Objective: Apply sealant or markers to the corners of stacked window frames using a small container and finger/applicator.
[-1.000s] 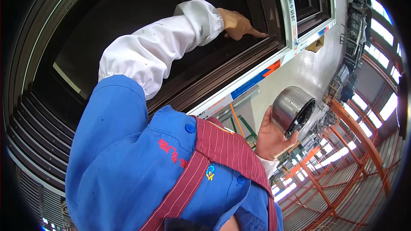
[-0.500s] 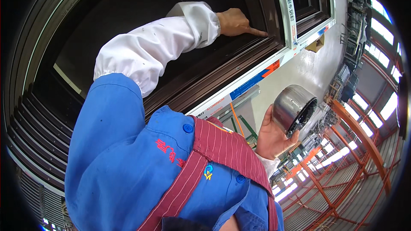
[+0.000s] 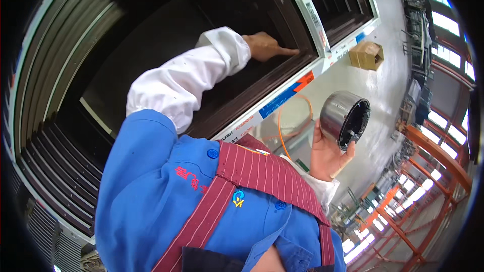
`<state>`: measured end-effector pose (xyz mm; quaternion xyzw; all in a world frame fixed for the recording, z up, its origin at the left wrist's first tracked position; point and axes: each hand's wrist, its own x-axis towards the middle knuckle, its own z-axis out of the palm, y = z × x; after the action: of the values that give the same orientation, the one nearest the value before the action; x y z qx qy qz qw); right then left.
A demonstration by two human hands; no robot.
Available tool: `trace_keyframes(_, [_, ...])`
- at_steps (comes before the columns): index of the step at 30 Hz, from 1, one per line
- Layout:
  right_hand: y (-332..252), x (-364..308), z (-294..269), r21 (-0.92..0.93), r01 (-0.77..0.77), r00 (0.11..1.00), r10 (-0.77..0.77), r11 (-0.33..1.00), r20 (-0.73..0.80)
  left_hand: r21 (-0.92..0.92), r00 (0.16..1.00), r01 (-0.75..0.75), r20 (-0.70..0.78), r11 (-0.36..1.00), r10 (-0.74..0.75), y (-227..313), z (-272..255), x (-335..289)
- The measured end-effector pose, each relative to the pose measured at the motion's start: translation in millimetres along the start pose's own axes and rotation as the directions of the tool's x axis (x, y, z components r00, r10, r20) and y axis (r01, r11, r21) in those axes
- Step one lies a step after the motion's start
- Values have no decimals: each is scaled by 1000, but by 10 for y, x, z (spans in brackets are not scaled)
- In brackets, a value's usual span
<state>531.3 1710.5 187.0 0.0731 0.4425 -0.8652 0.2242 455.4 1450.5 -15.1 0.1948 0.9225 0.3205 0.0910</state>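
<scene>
Metal cylinder (image 3: 344,119), shiny w/ a dark open end, is sitting in my right hand (image 3: 326,157), in the right-centre of the view, low beside my chest. Fingers are wrapping it from below, thumb on the near side, so the grip is closed around the cylinder and holding it tilted, dark end facing right.

Nearest to me I am seeing the blue jacket (image 3: 166,196) and the red striped apron strap (image 3: 262,171) across it. Behind the cylinder an orange cable (image 3: 282,121) is looping on the pale floor.

Further out, my left hand (image 3: 264,46), in a white sleeve (image 3: 186,83), is reaching up to the dark brown frame (image 3: 242,98). Index finger is stretched out and pressing on the frame's inner edge, other fingers curled in, holding nothing.

Beyond the frame a cardboard box (image 3: 366,54) is lying on the floor, and orange steel racks (image 3: 428,156) are standing far right.
</scene>
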Motion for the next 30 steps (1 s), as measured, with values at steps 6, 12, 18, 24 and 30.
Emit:
trace_keyframes(6, [-182, 191, -135, -69, -69, 997, 71, 995, 30, -97, 991, 66, 125, 993, -53, -35, 77, 1])
trace_keyframes(12, [-216, 507, -15, -151, -156, 943, 193, 976, 271, -9, 939, 233, 262, 972, -223, 548, -285, -863])
trace_keyframes(18, [-120, 799, 66, -296, -244, 797, 365, 923, 482, -262, 755, 483, -359, 836, -549, 1360, -770, -1782])
trace_keyframes(24, [233, 802, 414, -454, -342, 519, 568, 823, 638, -514, 511, 318, -615, 797, -601, 2667, -995, -2007])
trace_keyframes(30, [608, 619, 564, -603, -421, 203, 719, 677, 665, -191, 489, 750, -484, 634, -725, 3035, -781, -2015])
